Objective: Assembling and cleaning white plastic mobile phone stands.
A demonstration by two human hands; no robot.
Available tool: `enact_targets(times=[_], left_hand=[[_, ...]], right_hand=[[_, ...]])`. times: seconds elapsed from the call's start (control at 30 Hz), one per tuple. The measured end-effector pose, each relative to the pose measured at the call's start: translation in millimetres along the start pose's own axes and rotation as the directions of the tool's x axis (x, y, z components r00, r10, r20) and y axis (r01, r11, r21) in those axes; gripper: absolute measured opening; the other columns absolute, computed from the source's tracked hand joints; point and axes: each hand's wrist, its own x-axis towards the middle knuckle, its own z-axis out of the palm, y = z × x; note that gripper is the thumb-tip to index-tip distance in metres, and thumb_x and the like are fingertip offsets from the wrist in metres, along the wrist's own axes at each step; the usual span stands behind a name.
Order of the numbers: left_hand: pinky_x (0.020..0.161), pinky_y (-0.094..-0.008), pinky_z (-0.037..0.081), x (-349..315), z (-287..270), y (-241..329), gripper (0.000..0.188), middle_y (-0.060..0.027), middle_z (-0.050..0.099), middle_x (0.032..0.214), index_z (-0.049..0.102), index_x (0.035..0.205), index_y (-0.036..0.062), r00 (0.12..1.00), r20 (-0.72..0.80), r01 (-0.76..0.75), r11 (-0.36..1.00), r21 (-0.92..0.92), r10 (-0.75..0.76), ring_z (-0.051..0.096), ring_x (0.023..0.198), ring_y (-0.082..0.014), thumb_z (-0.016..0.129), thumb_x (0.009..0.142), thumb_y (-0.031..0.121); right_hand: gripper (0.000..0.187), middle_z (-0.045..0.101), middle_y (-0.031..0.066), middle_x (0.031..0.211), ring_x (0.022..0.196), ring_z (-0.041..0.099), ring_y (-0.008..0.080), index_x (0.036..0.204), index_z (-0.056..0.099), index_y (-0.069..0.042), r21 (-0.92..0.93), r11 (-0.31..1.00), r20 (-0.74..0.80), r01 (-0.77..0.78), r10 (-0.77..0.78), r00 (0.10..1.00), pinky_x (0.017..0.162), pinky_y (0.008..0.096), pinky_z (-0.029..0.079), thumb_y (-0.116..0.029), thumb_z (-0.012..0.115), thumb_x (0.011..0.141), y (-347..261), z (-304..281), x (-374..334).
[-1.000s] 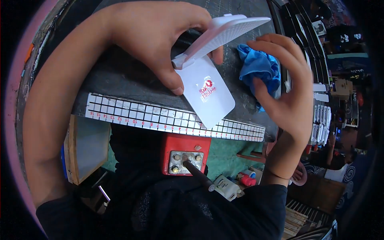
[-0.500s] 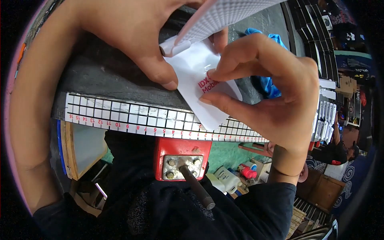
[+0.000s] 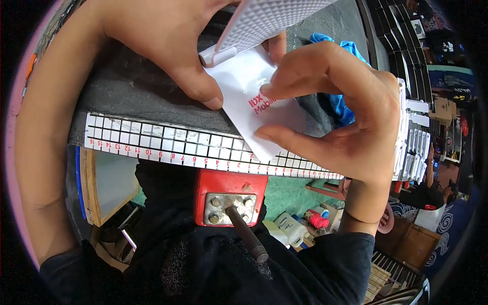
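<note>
White holder (image 3: 239, 91), right hand (image 3: 368, 112) curled

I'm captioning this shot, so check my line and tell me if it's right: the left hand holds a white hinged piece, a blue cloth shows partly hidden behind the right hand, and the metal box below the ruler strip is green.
One error: the metal box below the ruler strip is red, as the head view shows. The left hand holds a white hinged piece, and a blue cloth shows partly hidden behind the right hand.

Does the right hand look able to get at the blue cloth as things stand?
Probably yes: the blue cloth lies on the dark tabletop just beyond the right hand, which partly hides it, and nothing else visible seems to stand between them.
</note>
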Motion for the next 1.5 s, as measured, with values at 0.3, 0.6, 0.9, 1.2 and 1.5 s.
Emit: enact_targets(times=[0.3,0.6,0.9,1.2,1.5], left_hand=[[0.106,-0.0426,0.055,-7,3,5,0.073,-0.0178,0.072,0.125,0.068,0.132,0.0005,1.0,-0.002,-0.012,0.986,0.164,0.012,0.07,0.116,-0.0307,0.099,0.07,0.024],[0.104,-0.0405,0.056,-5,3,20,0.072,-0.0185,0.072,0.124,0.067,0.132,-0.0005,0.997,0.021,0.072,0.964,0.255,-0.08,0.07,0.114,-0.0305,0.097,0.073,0.029],[0.102,-0.0385,0.058,-4,11,37,0.072,-0.0192,0.072,0.124,0.066,0.133,-0.0014,0.986,0.053,0.135,0.934,0.331,-0.161,0.071,0.112,-0.0304,0.095,0.076,0.033],[0.099,-0.0364,0.059,-3,9,46,0.072,-0.0199,0.072,0.123,0.065,0.133,-0.0024,0.966,0.052,0.214,0.897,0.386,-0.252,0.071,0.11,-0.0302,0.093,0.079,0.037],[0.095,-0.0359,0.06,-6,5,40,0.07,-0.0199,0.074,0.118,0.068,0.128,-0.0028,0.982,0.09,0.128,0.936,0.327,-0.166,0.073,0.104,-0.0305,0.092,0.08,0.041]], right_hand=[[0.028,0.079,0.007,0.087,0.081,0.078,0.0193,0.089,0.078,-0.003,-0.061,0.993,0.0,0.1,-0.1,0.995,0.071,0.0279,0.058,-0.005,0.094,0.066,12,5,-2],[0.025,0.074,0.0082,0.099,0.085,0.073,0.0228,0.086,0.079,-0.006,-0.233,0.944,0.014,0.234,-0.237,0.971,0.068,0.0339,0.054,-0.016,0.088,0.066,6,14,-9],[0.021,0.067,0.0133,0.111,0.087,0.07,0.0259,0.086,0.07,-0.002,-0.213,0.956,0.05,0.202,-0.196,0.979,0.074,0.0361,0.056,-0.01,0.083,0.072,6,21,-7],[0.015,0.061,0.0167,0.117,0.098,0.067,0.0297,0.09,0.067,-0.002,-0.062,0.987,0.097,0.149,-0.142,0.985,0.084,0.0366,0.055,-0.008,0.077,0.08,14,19,-5],[0.014,0.061,0.0153,0.114,0.101,0.065,0.0304,0.091,0.067,-0.003,-0.039,0.986,0.095,0.159,-0.155,0.983,0.085,0.0363,0.053,-0.007,0.076,0.081,18,19,-4]])
